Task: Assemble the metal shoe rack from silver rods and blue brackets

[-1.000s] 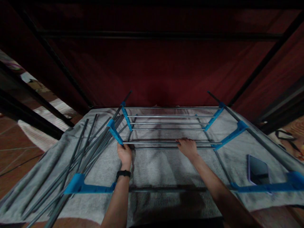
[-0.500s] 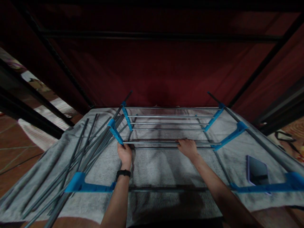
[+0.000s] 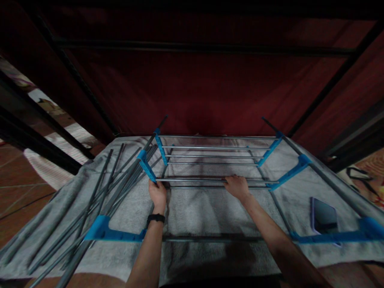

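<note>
A rack frame of grey metal tubes and blue plastic brackets lies across a grey blanket. My left hand [image 3: 157, 193], with a black band at the wrist, is closed around the lower end of the middle left bracket [image 3: 147, 167], where a crossbar meets it. My right hand [image 3: 237, 186] grips that crossbar [image 3: 195, 179] right of its middle. The bar's right end lies by the middle right bracket [image 3: 289, 174]; I cannot tell whether it is seated. Nearer me are a front left bracket [image 3: 120, 235] and a front right bracket [image 3: 330, 237], joined by a lower tube [image 3: 210, 239].
Several loose grey tubes [image 3: 99, 200] lie in a pile on the blanket [image 3: 192, 216] at the left. A phone [image 3: 324, 216] rests on the right, partly behind the front right bracket. A dark red panel [image 3: 192, 88] with black metal bars stands behind the rack.
Both hands keep their places on the bracket and crossbar. The frame's left front and right side have shifted very slightly inward.
</note>
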Action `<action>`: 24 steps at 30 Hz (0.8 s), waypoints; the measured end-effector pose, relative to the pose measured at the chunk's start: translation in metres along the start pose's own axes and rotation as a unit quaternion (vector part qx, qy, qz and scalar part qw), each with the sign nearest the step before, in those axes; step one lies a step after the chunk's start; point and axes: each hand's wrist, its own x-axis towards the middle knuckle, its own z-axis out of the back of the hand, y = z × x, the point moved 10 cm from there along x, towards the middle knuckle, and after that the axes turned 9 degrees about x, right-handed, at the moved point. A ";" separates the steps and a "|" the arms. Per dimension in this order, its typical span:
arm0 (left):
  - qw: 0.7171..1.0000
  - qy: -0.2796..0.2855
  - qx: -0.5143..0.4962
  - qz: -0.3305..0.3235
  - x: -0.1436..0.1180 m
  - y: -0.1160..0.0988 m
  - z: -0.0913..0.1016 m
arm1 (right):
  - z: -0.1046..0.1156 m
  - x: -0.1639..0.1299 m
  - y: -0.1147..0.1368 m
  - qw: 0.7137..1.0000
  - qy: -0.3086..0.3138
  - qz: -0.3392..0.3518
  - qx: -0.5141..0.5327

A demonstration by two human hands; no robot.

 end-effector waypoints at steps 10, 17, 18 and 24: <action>0.999 -0.006 -0.047 0.014 0.000 0.001 0.002 | 0.006 -0.016 0.008 0.988 -0.138 0.043 0.052; 0.999 0.001 -0.035 0.018 -0.001 0.000 0.002 | 0.010 -0.021 0.048 0.981 -0.167 0.083 0.055; 0.999 0.003 -0.032 0.018 -0.001 0.000 0.002 | 0.009 -0.018 0.050 0.983 -0.158 0.077 0.057; 0.997 0.024 -0.056 0.038 0.002 0.003 0.000 | 0.000 0.002 0.047 0.995 -0.075 0.029 0.065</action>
